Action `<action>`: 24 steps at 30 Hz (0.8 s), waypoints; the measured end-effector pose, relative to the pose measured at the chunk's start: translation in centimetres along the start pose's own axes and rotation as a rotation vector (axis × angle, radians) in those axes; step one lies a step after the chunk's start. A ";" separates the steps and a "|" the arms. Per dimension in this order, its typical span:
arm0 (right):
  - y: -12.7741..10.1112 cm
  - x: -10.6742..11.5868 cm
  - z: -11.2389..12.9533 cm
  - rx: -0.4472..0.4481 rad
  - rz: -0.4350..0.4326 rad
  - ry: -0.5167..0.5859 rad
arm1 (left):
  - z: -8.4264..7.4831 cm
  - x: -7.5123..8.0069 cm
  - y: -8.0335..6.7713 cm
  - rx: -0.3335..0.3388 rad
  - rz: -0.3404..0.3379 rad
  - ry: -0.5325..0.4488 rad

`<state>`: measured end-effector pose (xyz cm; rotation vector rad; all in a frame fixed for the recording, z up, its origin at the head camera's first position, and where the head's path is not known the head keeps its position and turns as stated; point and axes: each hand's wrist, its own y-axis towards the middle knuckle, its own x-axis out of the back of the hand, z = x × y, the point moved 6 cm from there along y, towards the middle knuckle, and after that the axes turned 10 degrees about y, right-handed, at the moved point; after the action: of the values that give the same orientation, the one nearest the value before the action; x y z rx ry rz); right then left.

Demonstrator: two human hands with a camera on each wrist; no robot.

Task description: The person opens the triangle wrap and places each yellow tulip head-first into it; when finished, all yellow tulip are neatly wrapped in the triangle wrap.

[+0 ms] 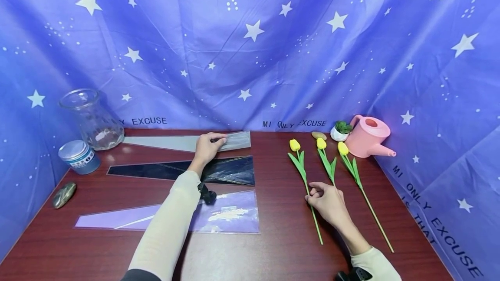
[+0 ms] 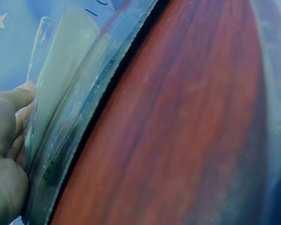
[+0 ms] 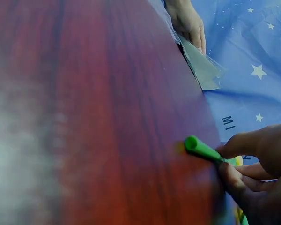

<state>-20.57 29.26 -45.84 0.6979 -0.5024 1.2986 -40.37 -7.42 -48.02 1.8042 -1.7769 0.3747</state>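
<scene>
In the head view, the left hand (image 1: 208, 146) pinches the upper layer of a pale grey, clear-edged tapered flower sleeve (image 1: 168, 142) near its wide end. The left wrist view shows that film sleeve (image 2: 68, 61) lifted along the hand's fingers (image 2: 23, 96). At the right, the right hand (image 1: 327, 203) pinches the green stem of the leftmost yellow artificial tulip (image 1: 295, 145) between thumb and finger. Close up, the stem (image 3: 203, 149) shows between the fingertips (image 3: 229, 147). Two more yellow tulips (image 1: 321, 144) (image 1: 343, 149) lie beside it; the right hand partly covers the middle one's stem.
Below the grey sleeve lie a black sleeve (image 1: 230, 170) and a purple sleeve (image 1: 230, 216). A glass vase (image 1: 93, 120), a blue jar (image 1: 80, 159) and a stone (image 1: 64, 195) stand left. At the back right are a pink watering can (image 1: 367, 138), a small potted plant (image 1: 340, 131) and a pebble (image 1: 318, 135).
</scene>
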 end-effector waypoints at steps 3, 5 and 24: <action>0.2 -0.1 0.5 0.005 0.025 -0.022 | 0.0 0.1 -0.1 0.001 -0.008 0.002; 0.4 -0.1 0.7 -0.007 0.039 -0.027 | 0.0 0.1 -0.1 -0.002 -0.010 0.002; 6.1 0.4 4.6 -0.074 -0.082 0.882 | 0.2 0.1 -0.2 0.007 0.004 -0.012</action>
<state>-26.20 26.92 -41.24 0.0381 0.1960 1.3574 -40.26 -7.60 -48.20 1.8112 -1.7897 0.3729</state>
